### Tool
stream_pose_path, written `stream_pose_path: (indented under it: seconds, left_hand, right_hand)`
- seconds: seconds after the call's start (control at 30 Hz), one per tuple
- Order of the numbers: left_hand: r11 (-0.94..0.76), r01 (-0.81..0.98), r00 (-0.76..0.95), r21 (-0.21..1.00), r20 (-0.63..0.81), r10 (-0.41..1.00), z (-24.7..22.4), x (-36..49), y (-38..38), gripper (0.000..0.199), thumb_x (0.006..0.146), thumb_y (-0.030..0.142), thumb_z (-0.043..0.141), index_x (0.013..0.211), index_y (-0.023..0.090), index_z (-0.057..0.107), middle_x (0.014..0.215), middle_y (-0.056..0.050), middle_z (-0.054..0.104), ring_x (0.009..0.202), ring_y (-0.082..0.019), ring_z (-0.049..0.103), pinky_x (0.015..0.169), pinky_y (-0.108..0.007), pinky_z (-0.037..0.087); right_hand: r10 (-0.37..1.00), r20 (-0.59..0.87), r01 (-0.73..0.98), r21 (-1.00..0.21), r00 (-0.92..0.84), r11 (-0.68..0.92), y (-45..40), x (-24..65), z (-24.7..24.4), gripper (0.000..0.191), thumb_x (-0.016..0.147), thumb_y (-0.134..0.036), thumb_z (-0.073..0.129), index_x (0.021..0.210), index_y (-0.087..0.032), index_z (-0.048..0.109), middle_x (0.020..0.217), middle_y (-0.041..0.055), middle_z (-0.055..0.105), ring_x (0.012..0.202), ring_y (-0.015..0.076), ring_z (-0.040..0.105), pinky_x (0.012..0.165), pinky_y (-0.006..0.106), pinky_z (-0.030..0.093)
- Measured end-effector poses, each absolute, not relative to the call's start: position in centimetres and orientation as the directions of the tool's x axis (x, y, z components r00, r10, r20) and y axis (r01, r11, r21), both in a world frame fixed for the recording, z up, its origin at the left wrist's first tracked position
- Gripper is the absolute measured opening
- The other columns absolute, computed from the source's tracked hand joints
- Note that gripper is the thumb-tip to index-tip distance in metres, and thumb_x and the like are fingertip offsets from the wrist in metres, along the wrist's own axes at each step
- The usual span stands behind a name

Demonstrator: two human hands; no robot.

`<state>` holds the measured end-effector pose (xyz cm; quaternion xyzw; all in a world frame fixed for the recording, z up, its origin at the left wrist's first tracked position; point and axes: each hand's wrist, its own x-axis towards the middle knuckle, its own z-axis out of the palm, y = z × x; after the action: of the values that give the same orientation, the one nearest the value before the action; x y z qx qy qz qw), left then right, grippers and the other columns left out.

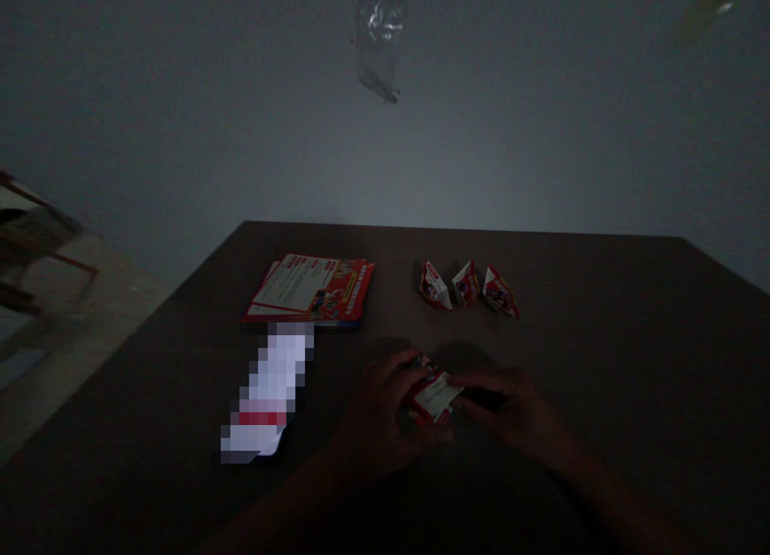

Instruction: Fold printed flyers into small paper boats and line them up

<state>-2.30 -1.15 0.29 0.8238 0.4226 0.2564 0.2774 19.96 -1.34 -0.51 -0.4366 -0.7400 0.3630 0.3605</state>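
Between my two hands is a folded piece of red and white printed paper [434,394], held just above the dark table. My left hand [385,411] grips its left side, fingers over the top and thumb along the near edge. The fingers and thumb of my right hand [511,407] pinch its right corner. Farther back on the table stand three small folded paper shapes in the same red and white print: a left one [435,286], a middle one [466,284] and a right one [500,291].
A stack of red and white printed leaflets [310,289] lies at the back left. Nearer me is a lit phone [270,394], its screen blurred out. The table [601,314] meets a grey wall [511,122], where a clear plastic holder [378,42] hangs. Wooden furniture [42,242] stands at far left.
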Motion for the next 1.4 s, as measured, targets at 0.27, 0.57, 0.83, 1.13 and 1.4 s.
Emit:
stream_pose_path:
  seconds: [0.27, 0.57, 0.83, 1.13, 1.4]
  left_hand:
    - [-0.601, 0.617, 0.581, 0.508, 0.221, 0.783, 0.2, -2.9, -1.2, 0.032, 0.082, 0.021, 0.062, 0.113, 0.021, 0.057, 0.109, -0.006, 0.059, 0.1, -0.021, 0.054, 0.088, -0.036, 0.044]
    - [-0.665, 0.671, 0.661, 0.327, 0.141, 0.737, 0.5, -2.0, -1.6, 0.023, 0.091, 0.013, 0.044, 0.108, 0.018, 0.059, 0.099, -0.007, 0.061, 0.087, -0.019, 0.053, 0.076, -0.033, 0.047]
    - [-0.678, 0.696, 0.665, 0.236, 0.142, 0.733, -0.3, -3.0, -1.6, 0.017, 0.089, 0.013, 0.048, 0.098, 0.017, 0.062, 0.093, -0.006, 0.061, 0.084, -0.02, 0.053, 0.075, -0.035, 0.047]
    - [-0.583, 0.748, 0.571, 0.317, 0.138, 0.809, 0.8, -3.7, -0.8, 0.009, 0.085, 0.019, 0.057, 0.087, 0.019, 0.065, 0.086, -0.004, 0.063, 0.079, -0.018, 0.056, 0.072, -0.033, 0.045]
    - [-0.536, 0.727, 0.527, 0.429, 0.15, 0.836, -0.1, -3.9, -0.8, 0.007, 0.084, 0.022, 0.058, 0.085, 0.02, 0.065, 0.084, -0.003, 0.062, 0.082, -0.019, 0.055, 0.075, -0.035, 0.041]
  right_hand:
    - [0.877, 0.265, 0.461, -0.769, -0.4, 0.443, -1.5, 20.4, -0.2, 0.015, 0.081, -0.019, 0.062, 0.096, -0.02, 0.065, 0.089, 0.0067, 0.072, 0.078, 0.017, 0.068, 0.07, 0.028, 0.054]
    - [0.775, 0.238, 0.677, -0.381, -0.586, 0.629, -1.9, 20.5, 0.8, 0.017, 0.086, -0.02, 0.054, 0.099, -0.021, 0.066, 0.095, 0.0084, 0.064, 0.086, 0.0194, 0.061, 0.073, 0.031, 0.05]
    - [0.684, 0.221, 0.67, -0.145, -0.695, 0.728, -2.0, 20.3, 0.2, 0.016, 0.089, -0.02, 0.05, 0.093, -0.018, 0.065, 0.09, 0.008, 0.063, 0.079, 0.0201, 0.057, 0.072, 0.035, 0.047]
    - [0.68, 0.292, 0.647, -0.214, -0.673, 0.732, -1.6, 20.5, -0.3, 0.018, 0.091, -0.022, 0.048, 0.091, -0.019, 0.066, 0.085, 0.0062, 0.063, 0.078, 0.0178, 0.059, 0.073, 0.033, 0.046]
    - [0.755, 0.198, 0.691, -0.309, -0.625, 0.654, -2.0, 20.4, 0.0, 0.02, 0.092, -0.022, 0.046, 0.091, -0.018, 0.066, 0.081, 0.0057, 0.061, 0.075, 0.0173, 0.057, 0.072, 0.033, 0.044]
